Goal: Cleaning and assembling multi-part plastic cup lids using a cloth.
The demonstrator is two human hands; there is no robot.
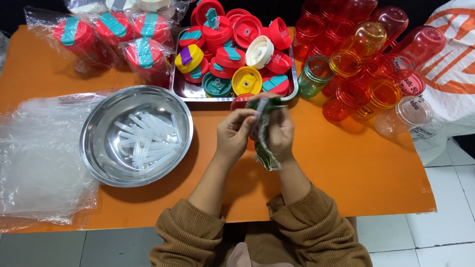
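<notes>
My left hand (232, 134) and my right hand (283, 132) meet over the middle of the orange table (346, 163). The left fingers pinch a short clear plastic straw (261, 105) at its lower end. My right hand grips a crumpled green patterned piece (265, 154) that hangs down below the palm; what it is I cannot tell. A red lid (241, 101) shows just behind the fingers, partly hidden, and whether a hand holds it is unclear.
A steel bowl (91, 148) of clear straws (143, 141) sits left of my hands. Behind them is a steel tray (294, 85) heaped with coloured lids (246, 80). Red, orange and green cups (368, 91) lie at right. Bagged cups (143, 52) and clear plastic bags (39, 158) are at left.
</notes>
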